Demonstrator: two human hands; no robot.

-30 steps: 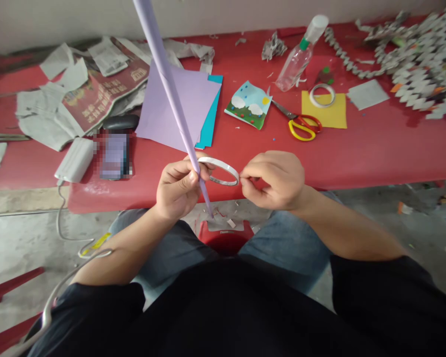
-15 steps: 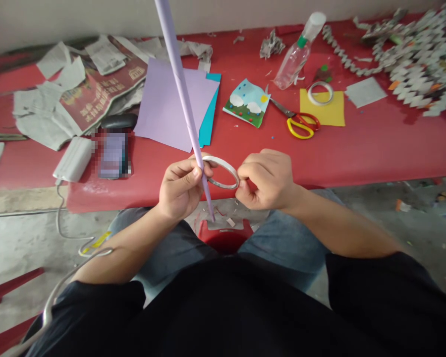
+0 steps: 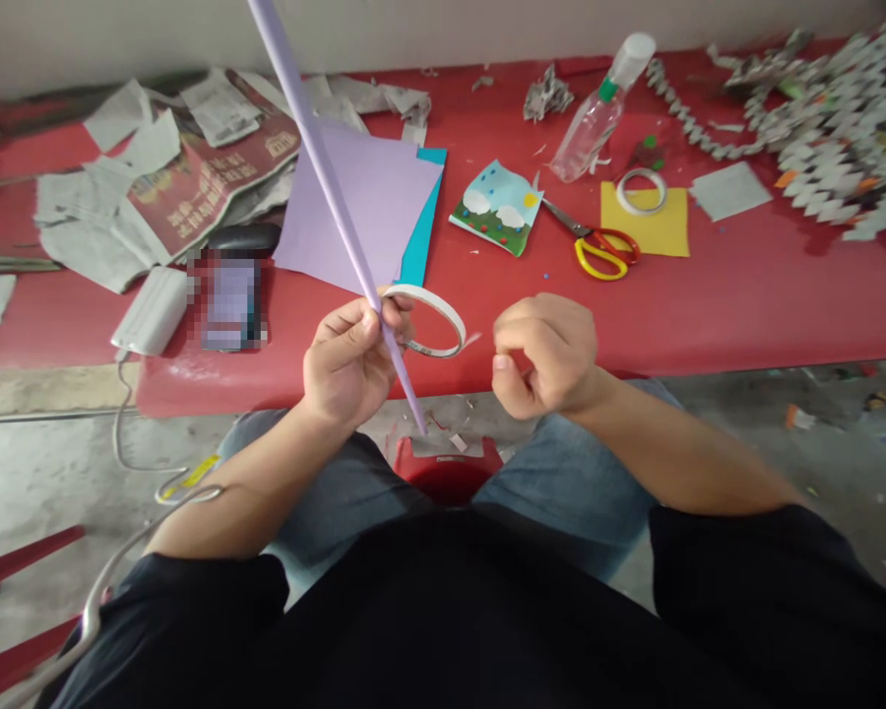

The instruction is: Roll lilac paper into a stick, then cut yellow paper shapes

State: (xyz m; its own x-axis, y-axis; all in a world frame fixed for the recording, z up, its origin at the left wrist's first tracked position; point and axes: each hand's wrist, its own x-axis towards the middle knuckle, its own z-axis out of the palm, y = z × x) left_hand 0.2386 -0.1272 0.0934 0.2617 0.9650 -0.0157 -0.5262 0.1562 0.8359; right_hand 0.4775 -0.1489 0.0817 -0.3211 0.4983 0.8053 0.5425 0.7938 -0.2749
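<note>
My left hand (image 3: 350,359) is closed around a thin rolled tube of purple paper (image 3: 323,172), which slants up and away to the left. The same hand also pinches a narrow roll of tape (image 3: 454,320) by its left side, with the ring sticking out to the right. A faint clear strip of tape (image 3: 474,339) stretches from the roll toward my right hand (image 3: 546,354). That hand is closed in a pinch at the strip's end, a short way right of the roll. Its fingertips partly hide what they grip.
On the red table (image 3: 753,305) lie purple sheets (image 3: 369,197), scissors (image 3: 605,251), a painted card (image 3: 498,212), a second tape roll (image 3: 642,209) on yellow paper and a clear bottle (image 3: 591,128). Left are newspaper (image 3: 211,187), a phone (image 3: 230,303) and a white power bank (image 3: 153,310).
My right hand has moved right, away from the roll, and a strip of tape now shows between them. My left hand has shifted slightly left and up, tilting the purple tube further left.
</note>
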